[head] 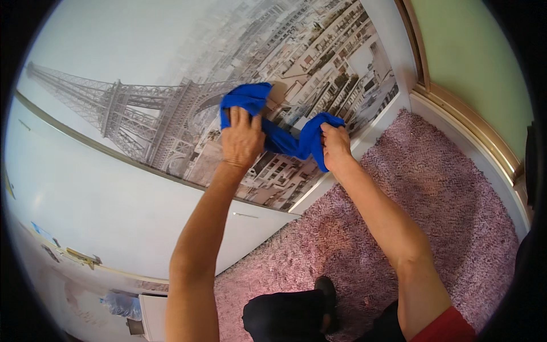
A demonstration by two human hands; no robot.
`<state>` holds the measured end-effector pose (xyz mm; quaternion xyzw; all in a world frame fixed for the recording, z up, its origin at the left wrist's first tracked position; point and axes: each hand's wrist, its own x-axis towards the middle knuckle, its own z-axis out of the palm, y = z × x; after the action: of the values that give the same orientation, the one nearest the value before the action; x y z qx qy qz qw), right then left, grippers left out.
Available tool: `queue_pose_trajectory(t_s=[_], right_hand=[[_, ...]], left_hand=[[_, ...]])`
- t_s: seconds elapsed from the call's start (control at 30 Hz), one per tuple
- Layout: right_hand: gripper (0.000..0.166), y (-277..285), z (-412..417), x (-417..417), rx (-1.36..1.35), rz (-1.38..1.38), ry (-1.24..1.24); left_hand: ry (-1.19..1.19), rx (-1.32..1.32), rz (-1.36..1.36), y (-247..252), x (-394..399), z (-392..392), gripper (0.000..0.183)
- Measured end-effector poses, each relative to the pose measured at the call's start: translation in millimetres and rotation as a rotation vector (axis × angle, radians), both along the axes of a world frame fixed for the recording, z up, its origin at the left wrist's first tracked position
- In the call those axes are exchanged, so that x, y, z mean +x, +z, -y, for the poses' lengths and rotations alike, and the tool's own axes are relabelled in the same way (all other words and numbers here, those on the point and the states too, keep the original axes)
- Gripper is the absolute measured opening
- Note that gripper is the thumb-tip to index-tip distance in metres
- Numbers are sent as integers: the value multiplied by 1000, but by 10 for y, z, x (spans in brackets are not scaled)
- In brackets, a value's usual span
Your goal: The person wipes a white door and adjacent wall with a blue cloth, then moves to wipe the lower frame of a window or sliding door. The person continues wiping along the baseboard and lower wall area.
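A blue cloth (280, 139) stretches between my two hands in front of a door panel (141, 47) printed with the Eiffel Tower and city roofs. My left hand (242, 137) lies with its fingers over one bunched part of the cloth, pressing it to the printed panel. To the right and slightly lower, my right hand (335, 143) grips the other end of the cloth between thumb and fingers, close to the panel's lower edge.
A pink-purple shaggy carpet (410, 184) covers the floor below. White cabinet doors (128, 201) with thin handles adjoin the panel at left. At right, a green panel (466, 64) has a gold-coloured frame. A plastic-wrapped item (122, 304) lies at the lower left.
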<state>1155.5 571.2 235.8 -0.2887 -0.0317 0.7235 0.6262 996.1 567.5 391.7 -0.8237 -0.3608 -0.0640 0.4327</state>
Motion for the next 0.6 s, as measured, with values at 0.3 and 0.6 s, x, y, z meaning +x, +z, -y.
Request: queue_pose_trajectory(t_s=[0.3, 0.6], right_hand=[[30, -323, -37, 216, -34, 30, -130], [39, -139, 82, 226, -17, 92, -68]], left_hand=[[-131, -78, -33, -389, -220, 10, 39], [-71, 85, 121, -730, -253, 83, 36]])
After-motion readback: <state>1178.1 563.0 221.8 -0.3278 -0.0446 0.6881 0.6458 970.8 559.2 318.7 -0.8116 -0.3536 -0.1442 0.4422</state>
